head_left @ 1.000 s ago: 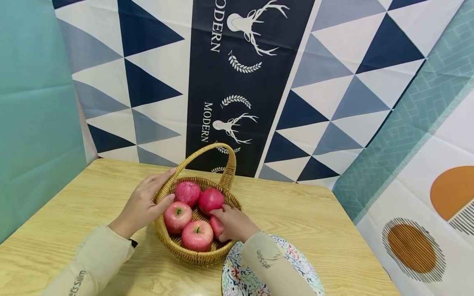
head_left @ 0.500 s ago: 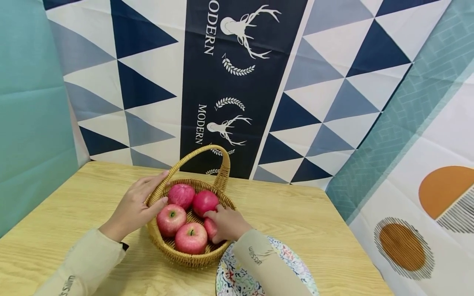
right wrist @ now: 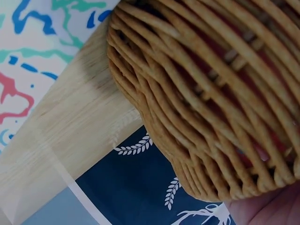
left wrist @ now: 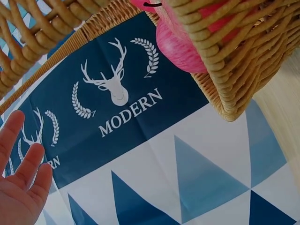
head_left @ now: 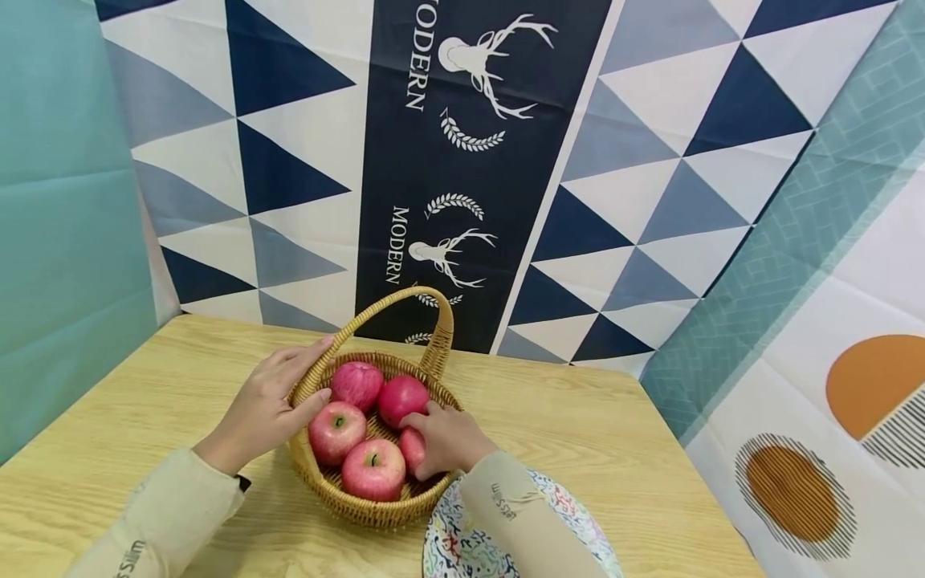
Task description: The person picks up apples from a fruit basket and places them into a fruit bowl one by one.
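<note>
A round wicker basket point(head_left: 372, 514) with a tall arched handle point(head_left: 405, 295) stands on the table, several red apples inside it. My right hand point(head_left: 455, 440) reaches over the basket's right rim and grips an apple point(head_left: 413, 449), mostly covered by the fingers. At the left, my left hand point(head_left: 262, 408) rests on the rim by the foot of the handle, its thumb on the near side. The left wrist view shows that hand's fingers point(left wrist: 35, 161) straight and spread. Woven basket wall point(right wrist: 211, 103) fills much of the right wrist view, hiding the held apple.
Under the right forearm lies a round plate point(head_left: 462, 538) with a colourful squiggle pattern, close against the basket's right side. The wooden table point(head_left: 578, 425) ends at a patterned cloth point(head_left: 470, 177) at the back.
The head view has shifted slightly. Both hands keep their places at the basket, the right hand still around the same apple.
</note>
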{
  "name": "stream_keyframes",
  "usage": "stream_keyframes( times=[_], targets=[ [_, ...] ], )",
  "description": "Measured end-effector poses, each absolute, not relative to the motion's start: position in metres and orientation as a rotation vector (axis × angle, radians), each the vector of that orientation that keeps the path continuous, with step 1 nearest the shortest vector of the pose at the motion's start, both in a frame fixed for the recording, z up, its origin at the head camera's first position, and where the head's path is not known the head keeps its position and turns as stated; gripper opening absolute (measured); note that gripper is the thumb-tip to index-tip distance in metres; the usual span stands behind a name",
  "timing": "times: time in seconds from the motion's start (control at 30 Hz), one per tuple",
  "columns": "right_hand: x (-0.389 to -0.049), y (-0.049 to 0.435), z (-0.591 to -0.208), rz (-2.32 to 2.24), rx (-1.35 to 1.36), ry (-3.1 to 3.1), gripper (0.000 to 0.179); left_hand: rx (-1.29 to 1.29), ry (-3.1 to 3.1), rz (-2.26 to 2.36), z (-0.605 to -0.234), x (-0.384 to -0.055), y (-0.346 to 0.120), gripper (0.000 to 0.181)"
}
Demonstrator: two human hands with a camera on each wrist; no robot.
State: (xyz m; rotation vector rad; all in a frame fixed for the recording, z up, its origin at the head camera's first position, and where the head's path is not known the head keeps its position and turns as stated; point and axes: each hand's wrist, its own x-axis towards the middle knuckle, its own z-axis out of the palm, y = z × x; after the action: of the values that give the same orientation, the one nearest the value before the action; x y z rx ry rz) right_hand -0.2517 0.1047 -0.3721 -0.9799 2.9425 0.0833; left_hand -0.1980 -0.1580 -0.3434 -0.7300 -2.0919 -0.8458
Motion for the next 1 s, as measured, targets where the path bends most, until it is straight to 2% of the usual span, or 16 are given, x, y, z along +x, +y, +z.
stream_keyframes(
  times=[0.53,1.0],
  targets=[
    [-0.25,0.107,-0.355,0.087,-1.053,2.981,0.063,-0.739,-2.083,-0.818,-0.341,-0.198,-0.158,0.058],
    [-0.245,0.119,-0.335,-0.307,-1.236,3.019,0.065,-0.748,-2.084,-0.823,-0.34,-0.197,-0.157,0.058]
  ],
)
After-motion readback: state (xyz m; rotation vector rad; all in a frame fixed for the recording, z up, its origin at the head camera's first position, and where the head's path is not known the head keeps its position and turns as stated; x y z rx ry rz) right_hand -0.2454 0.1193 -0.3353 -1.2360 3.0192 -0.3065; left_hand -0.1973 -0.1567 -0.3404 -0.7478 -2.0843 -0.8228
